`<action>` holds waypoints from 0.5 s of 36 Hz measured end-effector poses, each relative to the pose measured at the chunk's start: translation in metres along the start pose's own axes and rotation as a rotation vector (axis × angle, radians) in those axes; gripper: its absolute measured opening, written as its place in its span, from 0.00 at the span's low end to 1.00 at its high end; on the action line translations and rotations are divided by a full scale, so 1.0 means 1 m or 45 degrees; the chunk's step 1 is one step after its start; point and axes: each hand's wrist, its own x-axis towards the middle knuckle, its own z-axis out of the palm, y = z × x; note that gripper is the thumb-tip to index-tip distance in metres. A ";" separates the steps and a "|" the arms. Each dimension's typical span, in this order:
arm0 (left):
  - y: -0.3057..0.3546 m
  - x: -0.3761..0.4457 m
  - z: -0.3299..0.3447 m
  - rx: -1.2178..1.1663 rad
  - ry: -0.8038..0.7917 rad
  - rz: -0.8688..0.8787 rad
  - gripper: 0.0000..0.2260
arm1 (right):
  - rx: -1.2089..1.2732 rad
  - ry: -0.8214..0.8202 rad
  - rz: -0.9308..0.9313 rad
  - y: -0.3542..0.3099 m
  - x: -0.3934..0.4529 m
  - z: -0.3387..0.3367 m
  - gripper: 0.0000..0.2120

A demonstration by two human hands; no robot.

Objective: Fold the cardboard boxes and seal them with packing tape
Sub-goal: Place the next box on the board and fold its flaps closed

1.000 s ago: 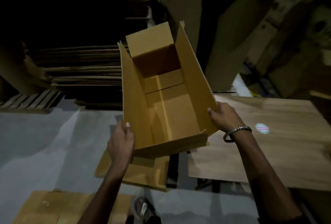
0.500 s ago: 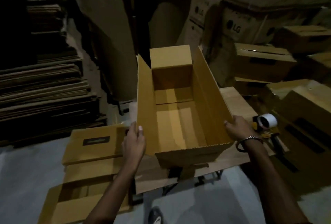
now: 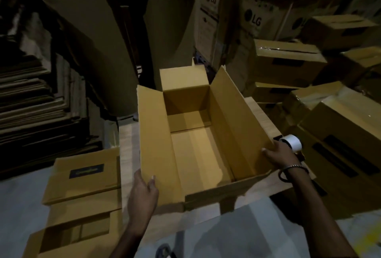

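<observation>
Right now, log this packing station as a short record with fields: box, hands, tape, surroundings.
box: open cardboard box, top flaps up, inside bare, resting on the wooden table
left hand: left hand holds the near end of the left flap
right hand: right hand holds the near end of the right flap, bracelet on the wrist
tape: white tape roll on the table, just behind the right hand
surroundings: flattened boxes at left; sealed boxes stacked at right
</observation>
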 end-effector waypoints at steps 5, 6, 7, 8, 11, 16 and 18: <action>-0.020 0.002 0.015 0.591 -0.021 0.309 0.27 | -0.054 0.039 -0.032 0.031 0.037 -0.010 0.34; -0.025 0.002 0.017 0.660 -0.079 0.377 0.24 | -0.086 0.044 -0.064 0.032 0.039 -0.012 0.35; -0.029 -0.001 0.019 0.696 -0.159 0.415 0.25 | -0.114 0.044 -0.098 0.033 0.041 -0.013 0.35; -0.031 -0.007 0.022 0.727 -0.245 0.428 0.26 | -0.130 0.039 -0.127 0.036 0.045 -0.015 0.36; -0.026 -0.025 0.031 0.812 -0.404 0.419 0.33 | -0.189 0.014 -0.215 0.049 0.063 -0.019 0.43; 0.001 -0.046 0.039 0.628 -0.335 0.265 0.48 | -0.393 0.012 -0.469 0.049 0.075 -0.014 0.40; 0.015 -0.053 0.049 0.484 -0.180 0.215 0.49 | -0.465 -0.007 -0.586 0.047 0.079 -0.012 0.37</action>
